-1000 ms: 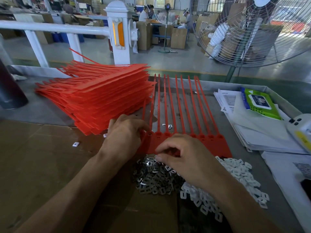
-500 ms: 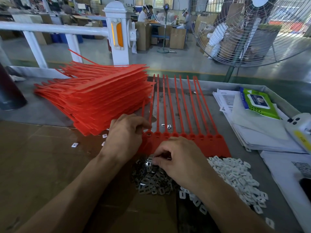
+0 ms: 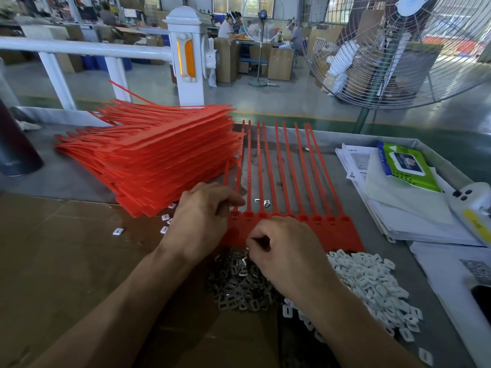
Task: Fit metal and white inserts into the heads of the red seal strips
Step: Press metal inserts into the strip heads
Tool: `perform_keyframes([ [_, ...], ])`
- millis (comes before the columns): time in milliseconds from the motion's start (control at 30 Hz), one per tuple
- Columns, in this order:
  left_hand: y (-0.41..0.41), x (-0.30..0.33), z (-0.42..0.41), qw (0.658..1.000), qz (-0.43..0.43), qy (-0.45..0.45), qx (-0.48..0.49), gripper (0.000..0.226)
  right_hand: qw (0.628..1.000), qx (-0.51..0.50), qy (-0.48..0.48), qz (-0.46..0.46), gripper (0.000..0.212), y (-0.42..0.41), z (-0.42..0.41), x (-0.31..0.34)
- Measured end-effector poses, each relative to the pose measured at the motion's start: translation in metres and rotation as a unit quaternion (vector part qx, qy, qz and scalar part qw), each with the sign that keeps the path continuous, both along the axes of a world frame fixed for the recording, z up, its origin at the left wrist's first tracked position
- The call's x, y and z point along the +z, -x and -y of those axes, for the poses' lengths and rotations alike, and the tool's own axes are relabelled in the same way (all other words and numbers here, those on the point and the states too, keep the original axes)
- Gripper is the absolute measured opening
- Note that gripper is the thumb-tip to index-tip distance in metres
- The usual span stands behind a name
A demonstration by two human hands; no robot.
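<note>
A joined row of red seal strips (image 3: 289, 181) lies flat on the table, heads (image 3: 329, 227) toward me and tails pointing away. My left hand (image 3: 204, 216) rests on the leftmost heads, its fingers curled over the strips just above them. My right hand (image 3: 281, 251) hovers at the near edge of the heads, fingers curled and pinching a small metal insert. Below it lies a pile of metal inserts (image 3: 239, 285). A pile of white inserts (image 3: 372, 285) spreads to the right of that.
A tall stack of red seal strips (image 3: 148, 160) sits at the left. Brown cardboard (image 3: 66, 261) covers the near left of the table. Papers (image 3: 414, 208), a green wipes pack (image 3: 406, 166) and a white handheld device (image 3: 475, 208) lie right. A standing fan (image 3: 398, 49) is beyond the table.
My right hand has drawn back slightly from the heads toward the metal insert pile. The left hand stays on the leftmost heads.
</note>
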State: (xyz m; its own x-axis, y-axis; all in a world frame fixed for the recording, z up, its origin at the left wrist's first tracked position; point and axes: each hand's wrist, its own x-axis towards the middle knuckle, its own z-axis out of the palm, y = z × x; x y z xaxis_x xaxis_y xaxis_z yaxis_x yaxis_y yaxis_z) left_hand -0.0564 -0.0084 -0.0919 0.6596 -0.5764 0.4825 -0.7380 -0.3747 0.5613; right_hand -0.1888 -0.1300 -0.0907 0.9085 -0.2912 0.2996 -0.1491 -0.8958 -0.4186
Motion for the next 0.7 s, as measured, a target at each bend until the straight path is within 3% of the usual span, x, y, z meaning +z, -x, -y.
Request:
perform_keyframes([
  [100,0.005,0.002,0.001,0.999,-0.007,0.028,-0.028,0.025,0.99,-0.057,-0.119,0.052,0.011,-0.001,0.004,0.003],
  [200,0.01,0.004,0.002,0.996,0.017,0.038,-0.076,0.023,0.94,-0.091,-0.314,0.095,0.013,0.0,0.009,0.007],
  [267,0.015,0.005,0.003,0.994,0.038,0.039,-0.093,0.022,0.911,-0.102,-0.384,0.112,0.015,0.001,0.012,0.009],
  [400,0.019,0.004,0.006,0.99,0.075,0.05,-0.106,0.022,0.876,-0.101,-0.455,0.125,0.017,0.0,0.015,0.008],
  [700,0.019,0.006,0.008,0.984,0.122,0.056,-0.115,0.012,0.852,-0.077,-0.502,0.128,0.021,-0.002,0.012,0.009],
])
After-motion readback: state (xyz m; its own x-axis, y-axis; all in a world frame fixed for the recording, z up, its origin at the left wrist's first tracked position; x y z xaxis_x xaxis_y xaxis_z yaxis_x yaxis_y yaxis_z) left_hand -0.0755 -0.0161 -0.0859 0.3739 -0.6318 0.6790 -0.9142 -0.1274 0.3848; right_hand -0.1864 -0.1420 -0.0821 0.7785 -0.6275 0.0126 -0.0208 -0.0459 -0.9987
